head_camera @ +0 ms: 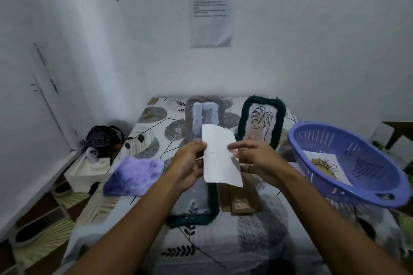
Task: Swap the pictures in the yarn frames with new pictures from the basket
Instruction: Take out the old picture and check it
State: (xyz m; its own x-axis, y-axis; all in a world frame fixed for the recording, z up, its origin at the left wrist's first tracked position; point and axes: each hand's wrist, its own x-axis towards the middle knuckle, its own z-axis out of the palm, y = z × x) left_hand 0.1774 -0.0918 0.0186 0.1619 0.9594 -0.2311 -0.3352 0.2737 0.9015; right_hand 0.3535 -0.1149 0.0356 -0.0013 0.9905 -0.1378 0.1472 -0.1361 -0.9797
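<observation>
Hands, my left hand [190, 163] and right hand [257, 158], pinch a white paper picture [220, 158] above the table's middle; I judge it next goes into the dark green yarn frame [201, 207] lying below.

On the counter [156, 241], two yarn frames [261, 121] stood propped against the back wall, side by side, the one with the cat picture [206, 116] to the left. The basket [348, 163] sat tilted at the right edge with a picture [326, 166] lying in it, and a folded cloth [134, 175] lay at the left edge. Between them, above a third frame [201, 214] lying flat, both hands held a sheet of paper [220, 158], left hand [190, 167] on its left edge, right hand [259, 163] on its right.
</observation>
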